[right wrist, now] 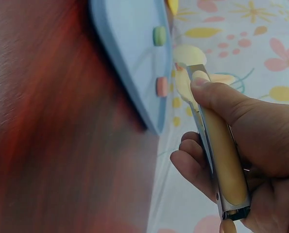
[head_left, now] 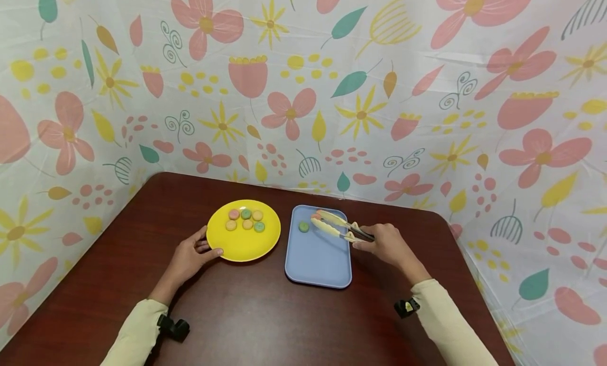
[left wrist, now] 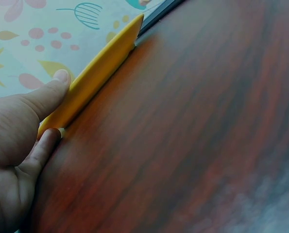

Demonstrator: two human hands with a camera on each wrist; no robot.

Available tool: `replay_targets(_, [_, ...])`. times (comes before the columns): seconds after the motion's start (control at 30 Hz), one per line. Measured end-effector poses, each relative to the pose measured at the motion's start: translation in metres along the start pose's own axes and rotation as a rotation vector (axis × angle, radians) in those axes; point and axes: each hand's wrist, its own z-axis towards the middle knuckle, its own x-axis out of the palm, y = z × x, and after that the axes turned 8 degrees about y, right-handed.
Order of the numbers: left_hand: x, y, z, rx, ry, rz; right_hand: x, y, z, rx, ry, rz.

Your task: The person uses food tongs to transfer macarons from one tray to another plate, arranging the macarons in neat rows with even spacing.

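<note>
My left hand [head_left: 189, 255] grips the rim of a yellow plate [head_left: 242, 248], thumb on the edge and fingers beneath it. The plate's yellow side [left wrist: 98, 73] stands out in the left wrist view. Several pink, green and cream macarons [head_left: 247, 225] lie on it. My right hand [head_left: 386, 243] holds cream-and-metal tongs [right wrist: 222, 150], their tips parted over a blue tray [head_left: 317, 263]. On the tray are a green macaron [head_left: 303, 227] and a pink macaron [right wrist: 161, 86]. In the head view the pink one is partly hidden by the tongs; whether they touch it I cannot tell.
Plate and tray sit side by side on a dark brown table [head_left: 246, 313]. A flower-printed cloth [head_left: 289, 76] hangs close behind the table's back edge and along its sides. Each wrist carries a small black camera mount [head_left: 173, 327].
</note>
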Motion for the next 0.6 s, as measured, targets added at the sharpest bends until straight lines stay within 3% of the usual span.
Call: replay_targets(0.6, [0.001,0.001,0.000,-0.017,0.002,0.018,-0.020,0.047,0.016,-0.042,-0.020,0.008])
